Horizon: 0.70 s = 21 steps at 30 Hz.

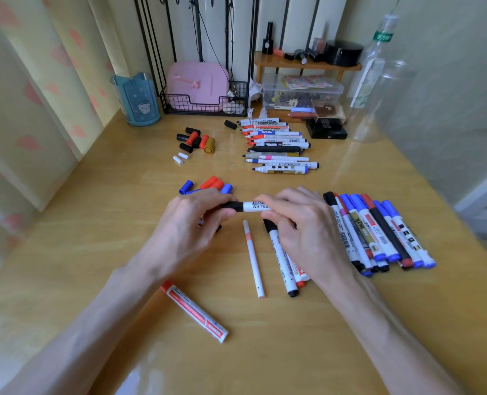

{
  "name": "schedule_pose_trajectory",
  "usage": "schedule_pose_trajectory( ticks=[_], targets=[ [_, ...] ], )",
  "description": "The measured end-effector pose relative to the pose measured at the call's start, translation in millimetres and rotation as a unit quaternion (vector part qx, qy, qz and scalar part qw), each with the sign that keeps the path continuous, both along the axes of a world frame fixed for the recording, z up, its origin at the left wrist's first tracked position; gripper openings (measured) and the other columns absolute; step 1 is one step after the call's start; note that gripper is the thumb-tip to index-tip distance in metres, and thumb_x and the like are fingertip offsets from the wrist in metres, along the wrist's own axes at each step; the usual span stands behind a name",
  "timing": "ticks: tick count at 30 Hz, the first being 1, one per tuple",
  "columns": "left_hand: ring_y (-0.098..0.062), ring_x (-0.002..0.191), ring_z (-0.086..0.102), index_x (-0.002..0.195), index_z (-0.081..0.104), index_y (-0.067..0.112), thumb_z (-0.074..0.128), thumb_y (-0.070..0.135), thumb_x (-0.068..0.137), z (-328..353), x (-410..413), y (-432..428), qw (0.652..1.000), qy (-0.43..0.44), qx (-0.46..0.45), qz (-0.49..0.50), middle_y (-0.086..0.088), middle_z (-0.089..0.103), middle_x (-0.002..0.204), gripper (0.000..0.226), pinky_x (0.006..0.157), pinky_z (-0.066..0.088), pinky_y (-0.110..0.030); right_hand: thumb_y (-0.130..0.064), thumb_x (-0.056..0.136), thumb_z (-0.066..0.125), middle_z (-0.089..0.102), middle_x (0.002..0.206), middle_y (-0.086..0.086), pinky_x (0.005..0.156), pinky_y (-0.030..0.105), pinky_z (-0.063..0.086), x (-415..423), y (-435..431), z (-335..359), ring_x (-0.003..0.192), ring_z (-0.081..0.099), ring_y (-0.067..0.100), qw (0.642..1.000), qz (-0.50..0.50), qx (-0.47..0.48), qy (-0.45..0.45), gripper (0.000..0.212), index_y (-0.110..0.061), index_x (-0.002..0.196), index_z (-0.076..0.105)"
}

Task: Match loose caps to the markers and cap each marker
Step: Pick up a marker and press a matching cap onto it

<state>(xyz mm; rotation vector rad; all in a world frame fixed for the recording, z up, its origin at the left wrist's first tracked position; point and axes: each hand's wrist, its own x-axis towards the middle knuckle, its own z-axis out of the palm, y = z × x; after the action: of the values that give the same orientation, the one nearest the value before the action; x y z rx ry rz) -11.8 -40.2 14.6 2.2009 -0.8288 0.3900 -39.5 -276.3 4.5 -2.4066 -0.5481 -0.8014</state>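
Surface: yellow wood surface [94, 266] is stretching away from the viewer, with curtains hanging along its left edge.
Nearest marker: red-labelled marker [193, 312] is lying alone beside the left forearm, slanting from near right to far left.
Thin pen: white pen [253, 258] is lying between the 2 wrists, its long axis running away from the viewer.
Left hand: left hand [185, 223] is closing its grip on the black cap [232, 206], thumb and fingertips pinching it.
Right hand: right hand [299, 223] is pinching the white barrel of the whiteboard marker [253, 207] in its grip, above the surface.
Axis: the marker is lying level, left to right, its cap end pointing at the left hand. The cap is sitting in line on that end, though how deep I cannot tell. The closing push is probably going to run along this axis, hand toward hand.
Capped pile: capped markers [379, 232] are fanning out just beside the right hand.
Near caps: blue and red caps [211, 185] are waiting just beyond the left hand.
Far row: uncapped markers [279, 143] are lying stacked, tips pointing left.
Far caps: black, red and gold caps [196, 141] and 2 white caps [181, 158] are sitting to the left of that row.
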Motion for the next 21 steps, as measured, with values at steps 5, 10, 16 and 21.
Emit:
schedule_pose_trajectory(
  ticks=[5, 10, 16, 21],
  targets=[
    [-0.008, 0.074, 0.057, 0.114, 0.071, 0.015, 0.056, 0.025, 0.107, 4, -4, -2, 1.000, -0.001, -0.005, -0.003, 0.014, 0.062, 0.087, 0.019, 0.069, 0.046, -0.024, 0.006, 0.088, 0.075, 0.066, 0.087, -0.007, 0.073, 0.046, 0.050, -3, 3, 1, 0.079, 0.055, 0.017, 1.000, 0.009, 0.026, 0.007, 0.038, -0.015, 0.119, 0.078],
    [-0.010, 0.067, 0.050, 0.106, 0.065, 0.017, 0.042, 0.039, 0.109, 5, -2, -3, 0.998, -0.011, 0.057, 0.002, 0.008, 0.058, 0.078, 0.032, 0.060, 0.042, -0.030, 0.002, 0.090, 0.073, 0.066, 0.085, -0.004, 0.076, 0.049, 0.047, 0, 9, 9, 0.080, 0.053, 0.019, 1.000, 0.020, 0.006, 0.006, 0.034, -0.016, 0.117, 0.078],
    [-0.015, 0.081, 0.061, 0.106, 0.066, 0.022, 0.046, 0.037, 0.109, 3, 21, 38, 0.993, 0.079, 0.047, 0.073, 0.003, 0.067, 0.091, 0.025, 0.071, 0.048, -0.032, 0.004, 0.086, 0.077, 0.073, 0.094, 0.002, 0.079, 0.053, 0.047, 2, -31, 16, 0.087, 0.061, 0.025, 0.996, -0.068, 0.033, -0.038, 0.032, -0.011, 0.115, 0.079],
    [-0.011, 0.110, 0.054, 0.118, 0.072, 0.027, 0.067, 0.021, 0.100, -12, 28, 41, 0.982, 0.106, 0.142, 0.061, 0.010, 0.064, 0.112, 0.020, 0.087, 0.041, -0.024, -0.005, 0.091, 0.076, 0.071, 0.092, 0.000, 0.080, 0.051, 0.048, 2, -21, 14, 0.086, 0.057, 0.020, 0.996, -0.081, 0.026, -0.015, 0.026, -0.013, 0.116, 0.079]
  ],
)
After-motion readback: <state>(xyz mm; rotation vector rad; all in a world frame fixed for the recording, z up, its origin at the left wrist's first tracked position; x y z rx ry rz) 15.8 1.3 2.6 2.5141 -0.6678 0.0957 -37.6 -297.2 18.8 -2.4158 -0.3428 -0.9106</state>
